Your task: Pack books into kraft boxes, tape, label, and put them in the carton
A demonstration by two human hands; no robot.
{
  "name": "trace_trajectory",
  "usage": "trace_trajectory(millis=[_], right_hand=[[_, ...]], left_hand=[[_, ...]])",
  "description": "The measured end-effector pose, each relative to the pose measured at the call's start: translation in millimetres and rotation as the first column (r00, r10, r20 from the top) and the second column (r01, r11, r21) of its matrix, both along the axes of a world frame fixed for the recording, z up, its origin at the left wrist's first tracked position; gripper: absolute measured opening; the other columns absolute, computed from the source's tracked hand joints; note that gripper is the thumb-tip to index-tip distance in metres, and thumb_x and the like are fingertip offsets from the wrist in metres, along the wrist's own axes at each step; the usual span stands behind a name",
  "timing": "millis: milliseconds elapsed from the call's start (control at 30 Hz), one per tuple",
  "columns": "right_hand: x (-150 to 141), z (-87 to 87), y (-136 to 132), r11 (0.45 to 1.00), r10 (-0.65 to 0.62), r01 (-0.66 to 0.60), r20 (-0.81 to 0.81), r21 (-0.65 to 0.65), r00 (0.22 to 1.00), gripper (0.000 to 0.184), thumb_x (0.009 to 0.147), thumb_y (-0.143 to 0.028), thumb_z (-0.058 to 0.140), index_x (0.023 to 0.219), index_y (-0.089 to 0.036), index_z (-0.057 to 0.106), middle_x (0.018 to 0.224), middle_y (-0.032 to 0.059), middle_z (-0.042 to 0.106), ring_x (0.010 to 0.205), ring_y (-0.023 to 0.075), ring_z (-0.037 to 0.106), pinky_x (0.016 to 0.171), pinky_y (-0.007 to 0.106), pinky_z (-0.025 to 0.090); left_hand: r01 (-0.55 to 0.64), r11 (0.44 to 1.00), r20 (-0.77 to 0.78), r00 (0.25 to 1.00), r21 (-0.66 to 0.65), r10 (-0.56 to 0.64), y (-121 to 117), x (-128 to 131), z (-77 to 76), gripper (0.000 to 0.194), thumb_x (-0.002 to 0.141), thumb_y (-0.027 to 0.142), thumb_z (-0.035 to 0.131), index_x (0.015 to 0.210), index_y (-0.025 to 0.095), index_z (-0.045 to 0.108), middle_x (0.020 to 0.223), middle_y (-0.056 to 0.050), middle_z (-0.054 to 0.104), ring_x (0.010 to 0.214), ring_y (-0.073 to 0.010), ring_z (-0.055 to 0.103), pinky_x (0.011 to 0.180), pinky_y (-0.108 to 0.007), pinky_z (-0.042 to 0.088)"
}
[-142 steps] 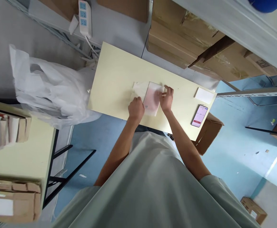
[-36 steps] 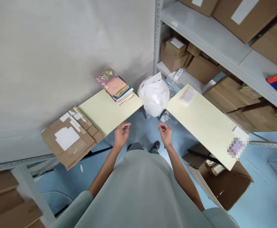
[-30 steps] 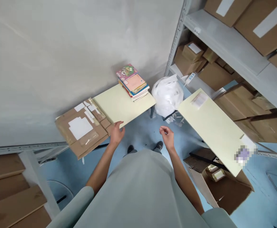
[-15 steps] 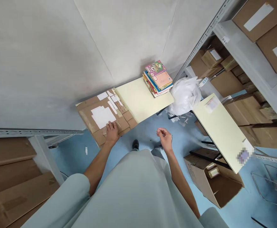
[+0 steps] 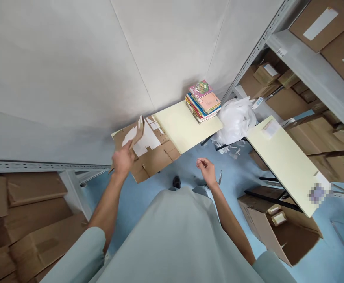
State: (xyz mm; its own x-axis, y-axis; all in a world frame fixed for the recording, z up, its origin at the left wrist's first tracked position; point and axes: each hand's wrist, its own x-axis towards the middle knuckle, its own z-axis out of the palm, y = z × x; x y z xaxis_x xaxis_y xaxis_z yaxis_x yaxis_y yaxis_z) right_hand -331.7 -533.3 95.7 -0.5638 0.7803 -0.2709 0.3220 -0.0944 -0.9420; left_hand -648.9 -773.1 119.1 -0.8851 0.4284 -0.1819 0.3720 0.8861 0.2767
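My left hand (image 5: 122,159) is closed on a flat piece of cardboard (image 5: 139,133), tilted up on edge above the table's left end. Its fingers are partly hidden behind the hand and board. Beneath it lies another flattened cardboard sheet (image 5: 157,160), brown with a white torn-looking patch and slots along its edge. My right hand (image 5: 207,171) hangs above the floor in front of my body, thumb and fingers pinched together. Whether something small sits between those fingertips, I cannot make out.
A stack of books (image 5: 203,103) stands on the cream table (image 5: 176,125), against the wall. Right of it are a white plastic bag (image 5: 236,120), a second table (image 5: 287,165) and an open carton (image 5: 296,236). Shelves with boxes (image 5: 42,224) flank both sides.
My left hand has gone from lying on the cardboard to gripping a piece and lifting it up on edge. The right hand keeps its pinch. The view has shifted slightly.
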Motion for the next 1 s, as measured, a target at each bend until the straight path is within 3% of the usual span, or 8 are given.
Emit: trace_trajectory(millis=[167,267,400,500,600,700,833,1000], right_hand=[[-14,0.0,6,1.0,0.017,-0.017,-0.082,0.0,0.996,0.044,0.089,-0.066,0.074,0.098,-0.024,0.078,0.096,0.0098,0.083,0.087,0.0283,0.078,0.085,0.044,0.065],[-18,-0.4,16,1.0,0.012,-0.012,-0.13,0.0,0.991,0.044,0.089,-0.067,0.074,0.098,-0.024,0.079,0.097,0.0101,0.084,0.089,0.0291,0.079,0.086,0.045,0.066],[-9,-0.8,42,0.999,-0.032,0.036,-0.165,0.022,0.986,0.046,0.089,-0.07,0.073,0.099,-0.025,0.08,0.1,0.0104,0.085,0.092,0.0304,0.08,0.09,0.048,0.067],[13,0.4,72,0.988,-0.125,0.139,-0.176,0.067,0.976,0.049,0.089,-0.071,0.074,0.105,-0.025,0.081,0.113,0.0121,0.085,0.106,0.0323,0.08,0.101,0.051,0.065],[52,5.6,107,0.952,-0.283,0.3,-0.189,0.065,0.94,0.063,0.081,-0.075,0.081,0.117,-0.022,0.08,0.132,0.0169,0.081,0.124,0.0368,0.076,0.11,0.056,0.061],[107,18.4,143,0.923,-0.371,0.385,-0.238,0.011,0.898,0.071,0.08,-0.076,0.084,0.127,-0.023,0.077,0.141,0.0171,0.078,0.131,0.0384,0.074,0.113,0.056,0.06],[199,43.6,183,0.898,-0.437,0.428,-0.321,-0.102,0.84,0.059,0.085,-0.069,0.087,0.125,-0.027,0.077,0.127,0.0114,0.084,0.116,0.0356,0.08,0.103,0.052,0.064],[311,63.4,221,0.811,-0.577,0.571,-0.339,-0.129,0.743,0.053,0.079,-0.066,0.094,0.109,-0.026,0.077,0.112,0.0099,0.087,0.104,0.0327,0.081,0.097,0.049,0.064]], left_hand=[[-0.199,0.964,-0.159,0.961,0.176,0.227,-9,-14,57.0,0.049,0.105,0.043,0.058,0.128,0.005,0.079,0.109,-0.027,0.081,0.115,-0.0446,0.077,0.105,-0.055,0.058],[-0.254,0.862,0.008,0.96,0.439,0.278,1,-13,74.8,0.042,0.094,0.045,0.072,0.116,0.01,0.082,0.116,-0.021,0.084,0.12,-0.0416,0.078,0.109,-0.053,0.061],[-0.298,0.694,0.314,0.943,0.655,0.108,42,3,84.3,0.052,0.075,0.056,0.091,0.109,0.017,0.083,0.122,-0.015,0.085,0.122,-0.0393,0.078,0.11,-0.053,0.065],[-0.304,0.673,0.472,0.878,0.675,-0.077,92,32,88.1,0.075,0.059,0.068,0.1,0.11,0.016,0.083,0.122,-0.016,0.085,0.122,-0.0418,0.079,0.109,-0.056,0.065],[-0.267,0.716,0.593,0.766,0.645,-0.248,151,72,92.0,0.09,0.05,0.073,0.103,0.114,0.014,0.083,0.121,-0.018,0.085,0.118,-0.043,0.08,0.108,-0.057,0.065],[-0.213,0.77,0.696,0.613,0.602,-0.375,213,117,95.0,0.092,0.054,0.074,0.103,0.12,0.012,0.083,0.12,-0.02,0.085,0.114,-0.0435,0.081,0.103,-0.055,0.068],[-0.123,0.805,0.758,0.444,0.58,-0.478,301,180,98.0,0.092,0.056,0.07,0.105,0.121,0.01,0.082,0.122,-0.021,0.084,0.115,-0.0449,0.081,0.105,-0.056,0.067],[0.012,0.789,0.753,0.292,0.614,-0.59,410,260,96.3,0.09,0.056,0.066,0.107,0.124,0.012,0.082,0.127,-0.021,0.083,0.127,-0.0461,0.077,0.117,-0.059,0.06]])
